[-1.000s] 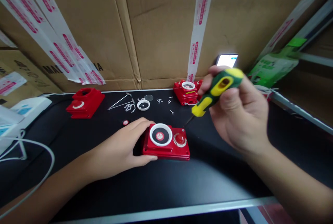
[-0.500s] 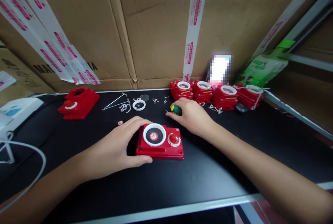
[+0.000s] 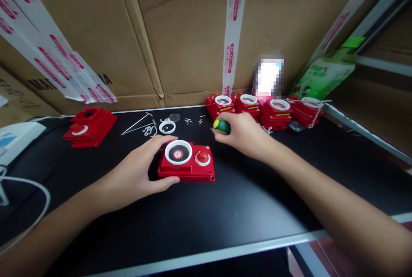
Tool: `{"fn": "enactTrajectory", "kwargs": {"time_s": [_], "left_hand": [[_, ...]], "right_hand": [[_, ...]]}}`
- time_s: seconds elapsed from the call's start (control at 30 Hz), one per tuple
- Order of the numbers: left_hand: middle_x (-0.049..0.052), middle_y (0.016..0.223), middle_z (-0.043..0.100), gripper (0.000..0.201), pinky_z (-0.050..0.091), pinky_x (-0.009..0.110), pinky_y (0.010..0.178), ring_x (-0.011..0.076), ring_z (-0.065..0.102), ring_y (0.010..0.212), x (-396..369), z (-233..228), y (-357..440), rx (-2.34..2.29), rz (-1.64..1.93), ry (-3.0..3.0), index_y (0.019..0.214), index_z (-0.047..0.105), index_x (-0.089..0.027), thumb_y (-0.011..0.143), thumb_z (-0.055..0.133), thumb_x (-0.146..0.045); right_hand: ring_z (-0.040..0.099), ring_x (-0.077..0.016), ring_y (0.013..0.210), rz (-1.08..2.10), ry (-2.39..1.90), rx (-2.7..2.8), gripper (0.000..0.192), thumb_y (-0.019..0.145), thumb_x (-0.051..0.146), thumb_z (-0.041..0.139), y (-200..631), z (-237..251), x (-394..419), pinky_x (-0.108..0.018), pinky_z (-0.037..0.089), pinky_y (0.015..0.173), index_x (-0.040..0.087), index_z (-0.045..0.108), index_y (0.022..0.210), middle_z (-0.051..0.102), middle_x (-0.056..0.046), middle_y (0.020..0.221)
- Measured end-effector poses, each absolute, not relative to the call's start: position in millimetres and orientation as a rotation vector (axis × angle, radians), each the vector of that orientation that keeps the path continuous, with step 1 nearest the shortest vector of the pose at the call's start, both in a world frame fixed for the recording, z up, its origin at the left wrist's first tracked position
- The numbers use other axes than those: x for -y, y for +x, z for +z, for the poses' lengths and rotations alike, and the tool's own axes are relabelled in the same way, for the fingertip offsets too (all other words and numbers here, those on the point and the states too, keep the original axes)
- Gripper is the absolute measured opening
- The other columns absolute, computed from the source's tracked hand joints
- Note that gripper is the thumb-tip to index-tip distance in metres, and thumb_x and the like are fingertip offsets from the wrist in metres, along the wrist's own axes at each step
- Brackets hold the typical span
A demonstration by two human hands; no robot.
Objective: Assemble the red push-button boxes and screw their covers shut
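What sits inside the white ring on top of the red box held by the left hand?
Inside the white ring on the red box: a black disc with a small red-and-white emblem. The box's interior is hidden.

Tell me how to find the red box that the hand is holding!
Start at the black table in front of the cardboard wall. Near its middle, the left hand grips a flat red box, well in front of the row of red boxes at the wall. It alone shows both a white ring and a round red button on top.
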State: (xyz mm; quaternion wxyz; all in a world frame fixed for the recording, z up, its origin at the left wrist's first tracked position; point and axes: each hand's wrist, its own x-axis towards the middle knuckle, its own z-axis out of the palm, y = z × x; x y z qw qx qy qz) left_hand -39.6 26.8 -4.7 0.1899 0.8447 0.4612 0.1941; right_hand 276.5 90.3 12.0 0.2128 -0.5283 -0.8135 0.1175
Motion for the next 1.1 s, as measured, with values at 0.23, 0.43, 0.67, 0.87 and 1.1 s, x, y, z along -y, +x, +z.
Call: {"fn": "enactTrajectory", "kwargs": {"time_s": [0.23,0.43,0.67,0.87,1.1], "left_hand": [[0.01,0.157,0.067,0.083,0.057,0.062,0.121,0.0401,0.068,0.141,-34,-10,-41,-1.376,0.634,2.238,0.156,0.054,-0.031,0.088,0.088,-0.065],[0.012,0.158,0.066,0.078,0.056,0.063,0.122,0.0405,0.067,0.143,-34,-11,-39,-1.361,0.666,2.171,0.157,0.054,-0.031,0.093,0.084,-0.064],[0.01,0.158,0.066,0.078,0.056,0.06,0.124,0.0384,0.068,0.143,-33,-7,-37,-1.348,0.683,2.154,0.156,0.055,-0.031,0.091,0.087,-0.06],[0.011,0.155,0.068,0.077,0.057,0.06,0.121,0.0391,0.07,0.139,-34,-7,-38,-1.364,0.678,2.213,0.155,0.056,-0.029,0.091,0.086,-0.061],[0.008,0.151,0.07,0.076,0.058,0.059,0.119,0.0377,0.071,0.134,-31,-6,-39,-1.387,0.674,2.256,0.155,0.056,-0.031,0.091,0.086,-0.06]], "right_hand": [[0.076,-0.0206,0.091,0.815,-0.907,2.232,0.017,0.096,0.037,0.083,299,41,-77,-0.031,0.056,0.086,0.02,0.082,0.099,0.084,-0.002,0.098],[0.074,-0.0203,0.091,0.871,-0.776,2.323,0.014,0.1,0.032,0.08,285,40,-63,-0.031,0.055,0.082,0.018,0.081,0.099,0.081,-0.005,0.101],[0.069,-0.0181,0.079,0.75,-0.855,2.345,0.016,0.098,0.034,0.082,283,39,-58,-0.029,0.051,0.072,0.021,0.073,0.095,0.077,0.0,0.09],[0.072,-0.0195,0.086,0.706,-0.807,2.464,0.008,0.095,0.018,0.082,282,36,-59,-0.03,0.053,0.08,0.022,0.076,0.097,0.08,0.0,0.098],[0.076,-0.0199,0.095,0.74,-0.721,2.525,0.015,0.094,0.009,0.079,282,34,-61,-0.03,0.056,0.087,0.022,0.081,0.102,0.08,-0.002,0.105]]}}
